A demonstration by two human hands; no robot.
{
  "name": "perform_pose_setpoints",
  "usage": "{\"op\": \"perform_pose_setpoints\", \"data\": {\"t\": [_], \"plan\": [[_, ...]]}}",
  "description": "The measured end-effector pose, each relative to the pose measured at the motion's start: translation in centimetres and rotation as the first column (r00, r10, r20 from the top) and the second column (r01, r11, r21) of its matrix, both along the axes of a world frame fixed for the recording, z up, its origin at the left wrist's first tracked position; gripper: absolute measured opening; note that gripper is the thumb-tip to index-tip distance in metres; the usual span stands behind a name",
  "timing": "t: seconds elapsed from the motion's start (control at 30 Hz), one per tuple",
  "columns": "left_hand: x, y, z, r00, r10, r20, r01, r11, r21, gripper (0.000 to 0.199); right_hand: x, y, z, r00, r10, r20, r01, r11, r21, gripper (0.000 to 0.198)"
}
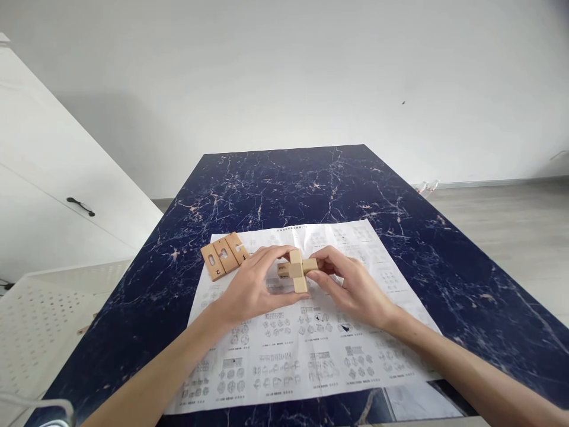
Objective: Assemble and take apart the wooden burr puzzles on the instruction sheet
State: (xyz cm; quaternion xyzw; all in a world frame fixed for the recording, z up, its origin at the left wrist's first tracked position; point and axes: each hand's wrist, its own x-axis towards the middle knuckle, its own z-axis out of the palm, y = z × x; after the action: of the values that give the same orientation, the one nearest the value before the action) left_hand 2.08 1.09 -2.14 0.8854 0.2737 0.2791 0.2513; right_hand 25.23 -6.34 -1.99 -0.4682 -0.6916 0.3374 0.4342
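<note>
A person's left hand (249, 286) grips a cross of wooden blocks (295, 271) by two opposite ends, while the right hand (352, 286) pinches a third end between thumb and fingers. The cross sits between both hands, above a printed sheet (306, 351); three flat wooden pieces (227, 264) lie just left of the left hand.

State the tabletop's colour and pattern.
The tabletop is dark blue with pale marble-like veining; head view shows it best.
</note>
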Motion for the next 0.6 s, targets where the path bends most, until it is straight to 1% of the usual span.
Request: {"op": "perform_pose_setpoints", "data": {"t": [0.23, 0.37, 0.43, 0.47, 0.53, 0.6], "plan": [[0.2, -0.1, 0.4, 1.0, -0.009, -0.009, 0.008, 0.993, -0.121, 0.074, 0.3, -0.1, -0.5, 0.998, 0.039, 0.057, -0.042, 0.998, 0.05, 0.012], [0.5, -0.1, 1.1, 0.999, -0.021, 0.029, 0.027, 0.973, -0.228, 0.064, 0.7, -0.1, -0.3, 0.989, 0.06, 0.135, -0.079, 0.987, 0.139, 0.012], [0.7, 0.1, 1.5, 0.996, -0.056, 0.066, 0.075, 0.942, -0.326, 0.055, 0.8, -0.1, -0.2, 0.986, 0.072, 0.149, -0.098, 0.98, 0.176, 0.013], [0.7, 0.2, 1.6, 0.993, -0.08, 0.088, 0.108, 0.918, -0.381, 0.051, 0.9, -0.1, -0.2, 0.985, 0.08, 0.152, -0.109, 0.974, 0.196, 0.013], [0.7, 0.4, 1.9, 0.983, -0.129, 0.129, 0.176, 0.858, -0.482, 0.045, 1.0, -0.2, -0.1, 0.981, 0.106, 0.161, -0.143, 0.96, 0.242, 0.014], [0.7, 0.6, 1.9, 0.973, -0.165, 0.163, 0.229, 0.793, -0.565, 0.048, 1.0, -0.2, 0.0, 0.976, 0.129, 0.173, -0.175, 0.943, 0.282, 0.016]]}}
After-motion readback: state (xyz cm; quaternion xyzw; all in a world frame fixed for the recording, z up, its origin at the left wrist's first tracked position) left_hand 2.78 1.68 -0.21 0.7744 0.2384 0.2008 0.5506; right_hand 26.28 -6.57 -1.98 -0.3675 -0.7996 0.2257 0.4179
